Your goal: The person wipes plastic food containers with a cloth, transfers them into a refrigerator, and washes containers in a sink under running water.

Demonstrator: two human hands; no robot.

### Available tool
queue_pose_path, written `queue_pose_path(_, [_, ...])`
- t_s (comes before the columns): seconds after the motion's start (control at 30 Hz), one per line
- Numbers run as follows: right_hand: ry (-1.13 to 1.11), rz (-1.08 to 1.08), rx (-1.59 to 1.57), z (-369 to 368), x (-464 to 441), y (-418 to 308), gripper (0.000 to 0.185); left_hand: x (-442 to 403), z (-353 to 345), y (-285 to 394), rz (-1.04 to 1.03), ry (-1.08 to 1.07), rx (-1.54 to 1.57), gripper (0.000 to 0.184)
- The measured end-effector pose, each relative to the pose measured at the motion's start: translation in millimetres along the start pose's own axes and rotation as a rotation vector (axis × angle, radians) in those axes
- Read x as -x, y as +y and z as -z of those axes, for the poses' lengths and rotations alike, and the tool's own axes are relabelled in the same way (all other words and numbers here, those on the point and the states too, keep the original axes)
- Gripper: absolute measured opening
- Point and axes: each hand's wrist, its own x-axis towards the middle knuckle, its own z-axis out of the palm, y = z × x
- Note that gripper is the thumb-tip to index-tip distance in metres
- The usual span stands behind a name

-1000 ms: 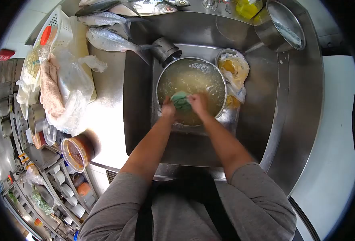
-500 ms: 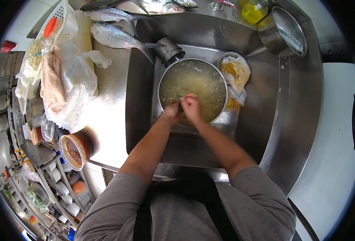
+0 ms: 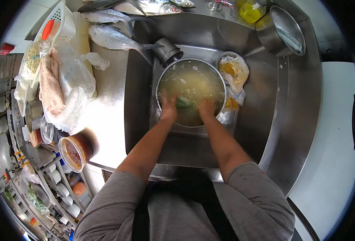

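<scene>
A round metal pot (image 3: 192, 60) full of cloudy, yellowish water stands in the sink (image 3: 197, 154). My left hand (image 3: 168, 105) dips into the water at the pot's left side, its fingers spread. At the right side my right hand (image 3: 206, 107) is partly under the surface, and its fingertips are blurred by the water. Between the two hands a green cloth (image 3: 183, 102) lies in the water, nearest to my left hand; whether either hand touches it is unclear.
Whole fish (image 3: 113, 37) lie at the back left. A dark metal cup (image 3: 167, 52) and a plastic bag with yellow contents (image 3: 234, 74) flank the pot. A saucepan (image 3: 279, 34) stands back right, a sauce tub (image 3: 74, 152) on the left counter edge.
My hands were close together around the green cloth and have now moved apart and down into the water. The cloth shows under the surface between them.
</scene>
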Motion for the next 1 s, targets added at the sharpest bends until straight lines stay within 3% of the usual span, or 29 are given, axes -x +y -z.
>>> queue_pose_path(0.03, [0.005,0.001,0.003,-1,-1,-5,0.034,5,-2,8,-0.122,0.111,-0.211,0.065])
queue_pose_path(0.1, [-0.216,0.279,0.036,40,10,-56,0.024,6,-6,20,-0.151,-0.061,-0.051,0.07])
queue_pose_path(0.13, [-0.213,0.286,0.038,60,13,-65,0.024,4,-5,24,-0.158,-0.116,0.003,0.072])
queue_pose_path(0.2, [-0.269,0.04,-1.002,97,27,-70,0.018,-6,16,34,0.079,-0.299,0.181,0.06])
queue_pose_path(0.23, [-0.267,-0.098,-1.4,113,29,-70,0.017,-7,28,38,0.085,-0.293,0.186,0.06])
queue_pose_path(0.3, [0.035,-0.121,-1.499,119,30,-64,0.026,-8,58,52,0.034,-0.084,0.592,0.041])
queue_pose_path(0.33, [-0.036,-0.277,-1.485,119,34,-69,0.031,-3,78,69,-0.011,-0.099,0.728,0.028])
queue_pose_path(0.37, [-0.108,-0.432,-1.464,118,37,-73,0.037,-3,75,73,-0.015,-0.094,0.732,0.028])
queue_pose_path(0.4, [-0.469,-0.436,-1.662,114,35,-70,0.047,-3,72,76,-0.211,-0.076,0.79,0.031])
queue_pose_path(0.43, [-0.47,-0.428,-1.662,112,34,-71,0.047,-3,70,76,-0.407,-0.056,0.841,0.034])
queue_pose_path(0.5, [-0.706,-0.327,-2.058,115,35,-89,0.046,4,82,71,-0.447,-0.029,0.852,0.032])
queue_pose_path(0.53, [-0.429,-0.343,-1.994,115,34,-99,0.036,8,90,65,-0.451,0.118,0.66,0.039])
queue_pose_path(0.57, [-0.434,-0.333,-1.995,122,36,-109,0.036,11,98,61,-0.452,0.264,0.465,0.046])
queue_pose_path(0.6, [-0.192,-0.185,-1.822,134,41,-120,0.03,18,108,62,-0.232,0.139,0.695,0.057])
queue_pose_path(0.63, [0.037,-0.043,-1.632,144,45,-130,0.025,24,116,67,-0.232,0.148,0.693,0.057])
queue_pose_path(0.7, [0.131,0.007,-1.476,147,58,-142,0.019,35,134,80,0.291,-0.525,1.757,0.061])
queue_pose_path(0.73, [0.164,0.084,-1.282,141,65,-143,0.021,30,143,91,0.413,-0.548,1.92,0.048])
queue_pose_path(0.77, [0.195,0.16,-1.088,137,72,-146,0.023,20,140,93,0.408,-0.536,1.927,0.048])
queue_pose_path(0.8, [0.273,0.216,-1.01,137,81,-154,0.025,8,135,94,0.554,-0.413,1.877,0.046])
queue_pose_path(0.83, [0.271,0.232,-1.102,136,92,-163,0.026,2,129,95,0.697,-0.29,1.822,0.045])
queue_pose_path(0.87, [0.227,0.156,-1.12,143,96,-166,0.024,3,131,100,0.68,-0.161,1.79,0.043])
queue_pose_path(0.93, [0.175,0.087,-1.131,145,92,-164,0.023,3,130,102,0.649,-0.12,1.713,0.041])
queue_pose_path(1.0, [0.405,0.271,-0.973,135,78,-157,0.012,18,158,120,0.569,-0.105,1.648,0.038])
